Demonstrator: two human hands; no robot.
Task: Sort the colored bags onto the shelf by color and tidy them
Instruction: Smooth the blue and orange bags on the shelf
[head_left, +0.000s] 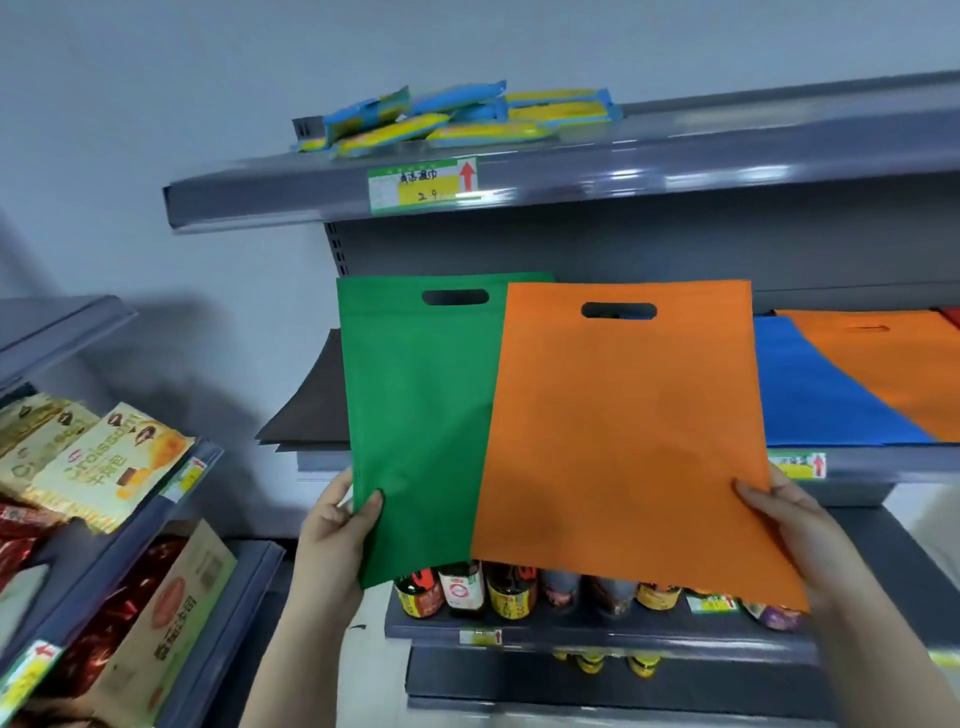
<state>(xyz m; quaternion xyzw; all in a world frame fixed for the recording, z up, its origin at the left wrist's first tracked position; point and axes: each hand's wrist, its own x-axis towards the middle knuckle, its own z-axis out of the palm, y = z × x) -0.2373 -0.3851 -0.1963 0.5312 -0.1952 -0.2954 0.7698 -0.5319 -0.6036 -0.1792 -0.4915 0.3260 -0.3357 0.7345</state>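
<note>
My left hand (336, 525) pinches the lower left edge of a green bag (415, 415), holding it upright in front of the middle shelf (857, 465). My right hand (779, 514) pinches the right edge of an orange bag (623, 431), which overlaps the green bag's right side. Both bags have an oval handle cut-out at the top. On the shelf behind lie a dark brown bag (311, 410) at the left, a blue bag (810, 395) and another orange bag (893, 364) at the right. A red edge (951, 316) shows at the far right.
The top shelf (571, 171) holds several blue-and-yellow packets (447, 117). Sauce bottles (467, 590) stand on the lower shelf below the bags. A second rack at the left carries croissant packs (104, 462) and a cardboard box (171, 618).
</note>
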